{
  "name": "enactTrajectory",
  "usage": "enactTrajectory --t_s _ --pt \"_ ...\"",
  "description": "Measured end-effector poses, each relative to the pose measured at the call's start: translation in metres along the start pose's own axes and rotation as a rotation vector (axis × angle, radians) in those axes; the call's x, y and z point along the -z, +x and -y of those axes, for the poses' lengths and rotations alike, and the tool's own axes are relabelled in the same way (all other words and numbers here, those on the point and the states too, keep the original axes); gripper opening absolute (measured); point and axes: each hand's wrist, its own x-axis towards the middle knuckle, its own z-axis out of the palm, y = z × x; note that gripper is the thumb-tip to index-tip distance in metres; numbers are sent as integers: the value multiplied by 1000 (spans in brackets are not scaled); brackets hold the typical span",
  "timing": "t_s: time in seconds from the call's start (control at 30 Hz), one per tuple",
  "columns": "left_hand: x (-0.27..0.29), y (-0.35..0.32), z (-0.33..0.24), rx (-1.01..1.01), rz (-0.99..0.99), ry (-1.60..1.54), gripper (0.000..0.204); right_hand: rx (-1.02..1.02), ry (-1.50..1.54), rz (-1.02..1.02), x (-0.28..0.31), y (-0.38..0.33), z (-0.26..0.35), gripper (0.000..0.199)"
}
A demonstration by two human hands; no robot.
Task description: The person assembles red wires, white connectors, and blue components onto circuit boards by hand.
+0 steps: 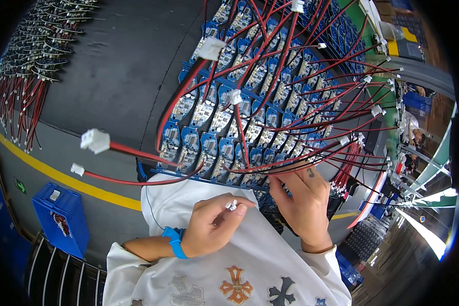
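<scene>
My left hand (211,227) is closed in front of my body, with small white plug connectors (231,205) pinched between thumb and forefinger. A blue band (177,243) circles that wrist, and a thin cord runs from it. At the near right edge of the panel of blue circuit boards (207,148), my right hand (307,201) has its thumb and forefinger drawn together among the wires; what they grip is hidden. Red and black wire pairs rise from the boards and end in white connectors (95,141), several of them arching toward me.
A dark mat (122,61) covers the bench left of the panel. Piled boards with hanging wires (41,51) lie at the far left. More blue boards (336,35) stand behind. Below left are a blue bin (61,217) and a yellow floor line (81,186).
</scene>
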Motion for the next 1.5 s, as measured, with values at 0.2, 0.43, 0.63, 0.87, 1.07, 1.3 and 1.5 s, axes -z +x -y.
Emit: enactTrajectory --t_s 0.2,0.43,0.63,0.87,1.07,1.3,1.5 --pt "3 2 -3 65 25 -12 19 84 -141 122 8 11 4 17" --pt "3 3 15 26 -36 -20 14 212 -251 323 14 23 9 21" --pt "1 3 20 33 -71 -26 15 338 -170 174 16 19 -3 26" --pt "-3 5 14 -35 -120 -7 16 603 447 -117 59 3 43 14" --pt "5 0 20 4 -92 110 19 269 990 -133 58 -5 60 7" --pt "-16 4 6 38 37 163 20 209 678 -435 58 -47 3 18" --pt "-13 1 6 -5 172 199 21 -137 120 -231 -18 -72 -38 44"
